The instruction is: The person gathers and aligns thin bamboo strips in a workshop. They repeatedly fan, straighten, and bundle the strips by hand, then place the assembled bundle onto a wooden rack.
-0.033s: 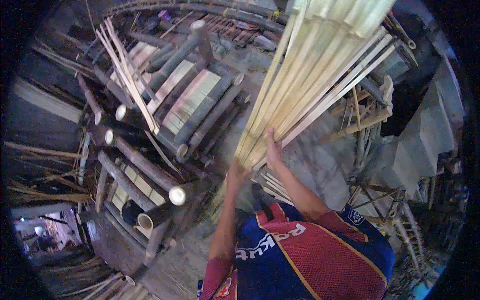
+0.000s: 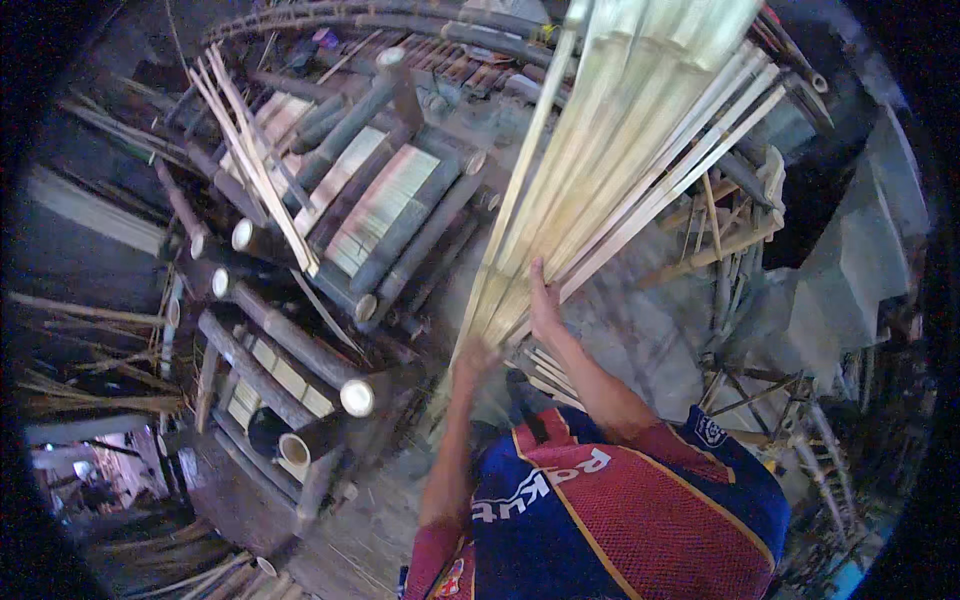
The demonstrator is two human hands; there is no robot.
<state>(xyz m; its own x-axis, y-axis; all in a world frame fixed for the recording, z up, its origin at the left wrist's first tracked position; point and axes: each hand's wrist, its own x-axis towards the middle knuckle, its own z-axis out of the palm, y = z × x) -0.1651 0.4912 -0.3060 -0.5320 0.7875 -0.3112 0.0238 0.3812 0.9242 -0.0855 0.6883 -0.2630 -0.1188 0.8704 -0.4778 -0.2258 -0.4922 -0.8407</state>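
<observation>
The long strips [image 2: 600, 165] slant up and right from the right hand [image 2: 545, 305] holding their side, with the left hand [image 2: 476, 360] nearer their low end, too blurry to tell its grip.

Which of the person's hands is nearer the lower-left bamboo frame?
Left. The left hand, blurred, is right of the frame, at the lower end of the strips; the right hand is farther right, along their right edge.

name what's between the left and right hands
The head view shows the narrow end of the pale strip bundle between the left hand and the right hand.
</observation>
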